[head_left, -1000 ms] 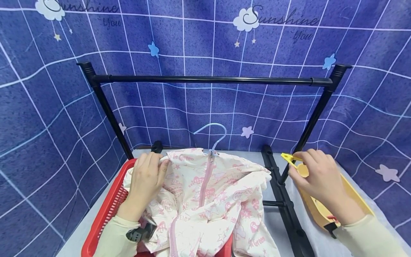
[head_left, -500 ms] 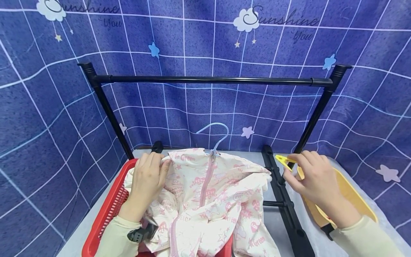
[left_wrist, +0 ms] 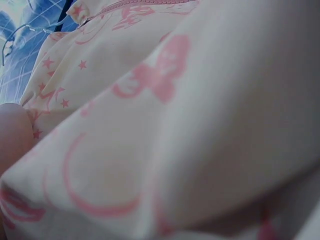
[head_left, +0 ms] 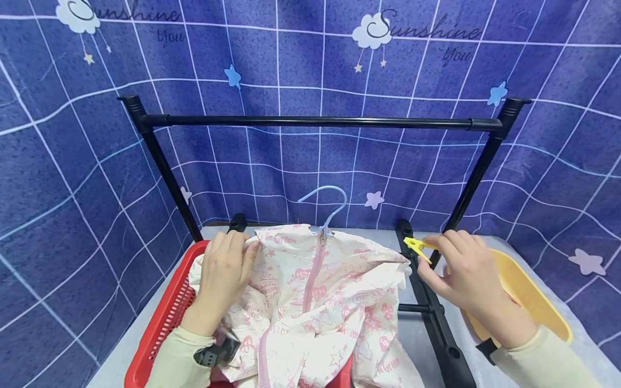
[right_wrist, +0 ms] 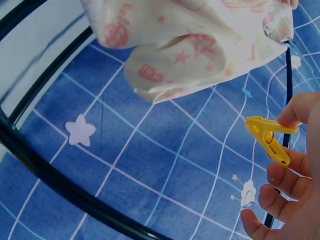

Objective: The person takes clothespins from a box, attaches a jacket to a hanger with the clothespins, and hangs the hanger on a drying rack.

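A white zip jacket with pink prints (head_left: 335, 307) hangs loosely on a pale blue hanger (head_left: 335, 207), whose hook sticks up from the collar. My left hand (head_left: 225, 267) grips the jacket's shoulder on the left side, thumb toward the middle. In the left wrist view the jacket cloth (left_wrist: 115, 160) fills most of the picture. Right of the jacket, my right hand (head_left: 461, 267) pinches a yellow clothespin (head_left: 416, 245) between thumb and forefinger. The right wrist view shows the clothespin (right_wrist: 267, 137) apart from the jacket's sleeve (right_wrist: 180, 65).
Beneath the jacket stands a red basket (head_left: 165, 318). A yellow tray (head_left: 529, 291) lies at the right, partly behind my right forearm. A black rack's bar (head_left: 310, 121) spans above, its foot (head_left: 436, 328) between jacket and tray. A patterned blue curtain (head_left: 310, 64) hangs behind.
My right hand has moved left with the clothespin, away from the yellow tray and toward the jacket's right shoulder. The hanger hook has shifted slightly right. My left hand keeps its hold.
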A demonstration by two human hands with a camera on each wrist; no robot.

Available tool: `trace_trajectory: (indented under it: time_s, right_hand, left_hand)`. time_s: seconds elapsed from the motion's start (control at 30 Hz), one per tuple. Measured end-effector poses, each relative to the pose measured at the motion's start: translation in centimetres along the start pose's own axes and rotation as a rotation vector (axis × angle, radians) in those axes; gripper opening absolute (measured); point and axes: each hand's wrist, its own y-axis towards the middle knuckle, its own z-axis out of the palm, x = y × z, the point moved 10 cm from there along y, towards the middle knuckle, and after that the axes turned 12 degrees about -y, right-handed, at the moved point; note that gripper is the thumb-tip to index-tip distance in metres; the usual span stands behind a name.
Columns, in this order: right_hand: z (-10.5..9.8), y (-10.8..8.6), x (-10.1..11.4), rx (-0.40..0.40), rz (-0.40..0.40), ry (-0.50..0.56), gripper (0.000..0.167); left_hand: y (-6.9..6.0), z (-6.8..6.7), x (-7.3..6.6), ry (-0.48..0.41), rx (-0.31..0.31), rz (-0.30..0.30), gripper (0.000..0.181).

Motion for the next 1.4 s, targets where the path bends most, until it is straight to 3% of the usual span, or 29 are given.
trace_trajectory:
  time_s: [0.43,0.9,1.4]
  right_hand:
    - [-0.3,1.1,2.1,-0.027,-0.031,0.075,0.045]
    - [0.2,1.4,3.6,-0.04,-0.061,0.112,0.033]
    - [0.3,2.3,5.6,-0.062,-0.096,0.182,0.032]
  left_hand:
    - [0.0,0.0,-0.1,0.007,-0.005,0.008,0.047]
    - [-0.1,0.2,-0.2,0.017,0.012,-0.005,0.048]
    - [-0.2,0.2,-0.3,0.033,0.015,-0.024,0.048]
